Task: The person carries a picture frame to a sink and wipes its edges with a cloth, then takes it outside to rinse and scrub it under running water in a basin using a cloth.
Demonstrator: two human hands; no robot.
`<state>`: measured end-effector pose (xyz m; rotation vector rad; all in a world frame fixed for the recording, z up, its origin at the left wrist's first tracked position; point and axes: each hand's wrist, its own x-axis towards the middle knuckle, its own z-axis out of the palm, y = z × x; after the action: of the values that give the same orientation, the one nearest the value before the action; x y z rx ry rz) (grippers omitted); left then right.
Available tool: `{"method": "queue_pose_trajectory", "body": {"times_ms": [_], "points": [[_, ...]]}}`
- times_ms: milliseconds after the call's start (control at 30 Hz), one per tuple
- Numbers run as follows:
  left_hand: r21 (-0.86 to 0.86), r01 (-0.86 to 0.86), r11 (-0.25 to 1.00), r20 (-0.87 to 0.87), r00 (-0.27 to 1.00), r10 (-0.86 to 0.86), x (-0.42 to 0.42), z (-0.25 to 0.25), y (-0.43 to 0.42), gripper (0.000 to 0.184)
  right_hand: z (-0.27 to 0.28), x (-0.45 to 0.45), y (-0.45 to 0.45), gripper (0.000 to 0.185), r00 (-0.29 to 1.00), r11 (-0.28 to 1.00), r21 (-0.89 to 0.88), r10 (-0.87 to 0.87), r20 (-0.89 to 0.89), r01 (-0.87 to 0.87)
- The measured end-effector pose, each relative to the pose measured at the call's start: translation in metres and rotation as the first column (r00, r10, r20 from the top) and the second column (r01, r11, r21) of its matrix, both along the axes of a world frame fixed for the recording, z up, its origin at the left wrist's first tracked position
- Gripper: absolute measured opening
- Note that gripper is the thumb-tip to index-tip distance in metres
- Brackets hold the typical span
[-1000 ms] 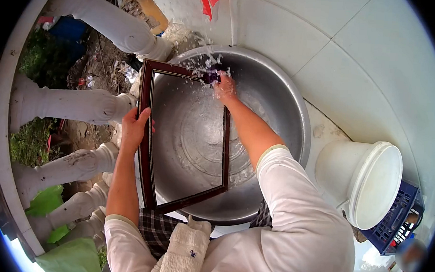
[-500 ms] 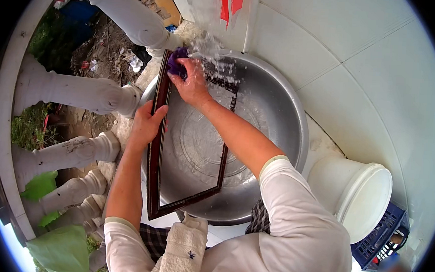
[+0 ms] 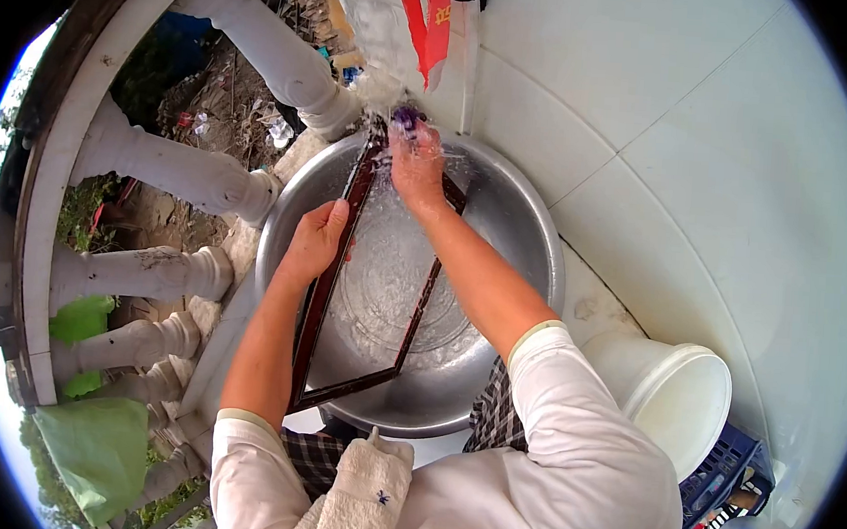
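A dark brown picture frame (image 3: 323,292), with nothing inside its border, is held tilted over a large metal basin (image 3: 535,213). My left hand (image 3: 318,242) grips the frame's left side, thumb on top. At the far end, my right hand (image 3: 417,167) is closed on a purple cloth (image 3: 408,118), partly hidden by splashing water. Water streams down from above onto the cloth and the frame's far corner. More water lies in the bottom of the basin.
White balusters (image 3: 192,171) line the left side. A tiled wall (image 3: 666,105) rises on the right. Right of the basin stand a white bucket (image 3: 681,406) and a blue crate (image 3: 721,477). A beige towel (image 3: 366,489) hangs from my chest.
My right hand and the purple cloth have shifted from the frame's left side to its far end, under the falling water. My view has turned slightly.
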<state>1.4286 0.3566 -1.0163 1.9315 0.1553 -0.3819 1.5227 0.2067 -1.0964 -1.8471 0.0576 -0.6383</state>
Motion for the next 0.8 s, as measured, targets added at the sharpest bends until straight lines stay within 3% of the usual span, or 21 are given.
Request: {"method": "queue_pose_trajectory", "body": {"times_ms": [33,100,133,167,267,300,433,500,533,567,600,633,667,733,800], "points": [[0.043,0.010,0.999,0.050,0.999,-0.012,0.000,-0.002,0.001,0.055,0.017,-0.001,0.005,0.032,1.000,0.996,-0.092,0.009,-0.022,-0.011],[0.083,-0.047,0.995,0.006,0.999,0.047,0.000,-0.003,0.003,0.061,0.032,-0.004,0.015,0.036,0.997,0.961,-0.274,0.026,-0.071,-0.045],[0.101,-0.073,0.992,-0.009,0.997,0.075,0.003,-0.002,0.004,0.064,0.033,-0.015,0.021,0.038,0.992,0.970,-0.222,0.085,-0.088,-0.103],[0.232,-0.008,0.973,-0.092,0.995,0.030,0.006,0.009,0.007,0.078,0.033,-0.035,0.027,0.040,0.984,0.972,-0.172,0.145,-0.101,-0.161],[0.162,-0.238,0.958,0.130,0.967,0.219,0.009,-0.018,0.013,0.091,0.026,-0.117,0.051,0.049,0.947,0.939,-0.131,0.309,-0.082,-0.318],[0.145,-0.240,0.960,-0.045,0.968,0.248,0.010,-0.011,0.016,0.098,0.028,-0.150,0.060,0.052,0.924,0.918,-0.105,0.377,-0.065,-0.382],[0.162,-0.167,0.973,-0.261,0.943,0.205,0.019,-0.031,0.032,0.095,0.023,-0.184,0.066,0.056,0.872,0.866,-0.103,0.490,-0.018,-0.489],[0.244,-0.141,0.960,-0.145,0.973,0.179,0.015,-0.018,0.024,0.093,0.027,-0.135,0.058,0.054,0.918,0.916,-0.049,0.395,-0.043,-0.397],[0.287,-0.130,0.949,-0.087,0.983,0.161,0.011,-0.009,0.018,0.092,0.023,-0.104,0.054,0.053,0.948,0.943,-0.103,0.311,-0.063,-0.316],[0.189,-0.188,0.964,-0.101,0.972,0.210,0.006,0.000,0.009,0.085,0.025,-0.069,0.047,0.051,0.961,0.951,-0.160,0.245,-0.130,-0.264],[0.113,-0.171,0.979,-0.142,0.972,0.186,0.007,-0.001,0.009,0.083,0.015,-0.029,0.044,0.046,0.993,0.957,-0.267,0.099,-0.070,-0.114],[0.034,-0.156,0.987,-0.183,0.970,0.160,0.008,-0.002,0.009,0.081,0.020,0.005,0.029,0.040,0.920,0.927,-0.191,0.261,-0.293,-0.323],[-0.046,-0.143,0.989,-0.224,0.966,0.129,0.008,-0.004,0.009,0.079,0.019,0.026,0.022,0.043,0.880,0.887,-0.205,0.330,-0.342,-0.413],[0.000,-0.113,0.994,-0.251,0.962,0.110,0.008,-0.004,0.012,0.080,-0.007,0.030,0.027,0.042,0.975,0.842,-0.498,0.216,-0.042,-0.208],[0.044,-0.089,0.995,-0.264,0.959,0.098,0.012,-0.001,0.018,0.081,0.000,0.003,0.039,0.042,0.970,0.933,-0.266,0.232,-0.070,-0.242]]}}
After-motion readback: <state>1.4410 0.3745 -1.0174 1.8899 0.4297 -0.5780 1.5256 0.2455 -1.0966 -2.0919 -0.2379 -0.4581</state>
